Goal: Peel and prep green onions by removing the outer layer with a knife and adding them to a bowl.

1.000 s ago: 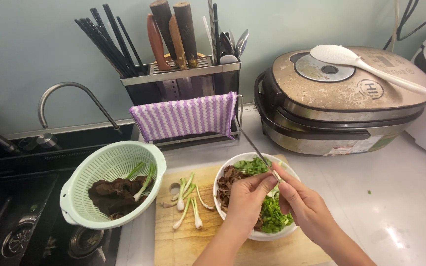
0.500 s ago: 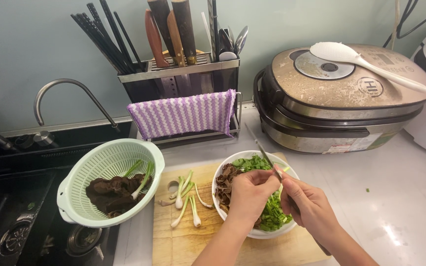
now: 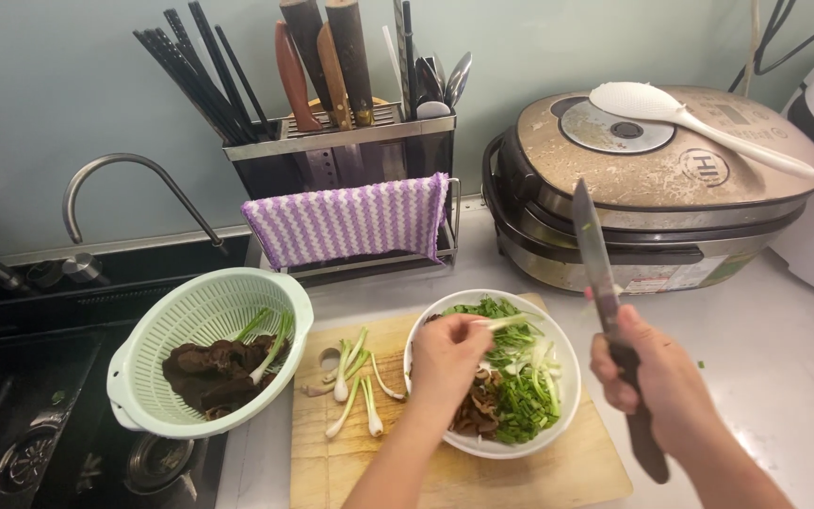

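While the right hand [image 3: 659,379] is closed round the handle of a knife [image 3: 599,273], the blade stands nearly upright, its tip near the rice cooker [image 3: 652,188] at the far right and its edge close to the left hand [image 3: 445,358]. If either hand drifts sideways, I judge, the blade could nick the left fingers or wrist — they are only just apart.

On the near side lies the board [image 3: 426,471], partly over the edge beside the sink [image 3: 40,415] on the left; a hard push might shift it. A green colander [image 3: 204,353] with dark pieces and green stalks sits at the board's left, over the sink's rim, and a knock from the left forearm could tip it in.

On the board's right half stands the white bowl [image 3: 567,377] of chopped greens and dark strips. The left hand hovers over it, fingers pinched on a pale scallion piece [image 3: 506,321] — a loose pinch could drop it outside the rim. Scallion roots [image 3: 355,382] lie on the board between colander and bowl, easily swept off.
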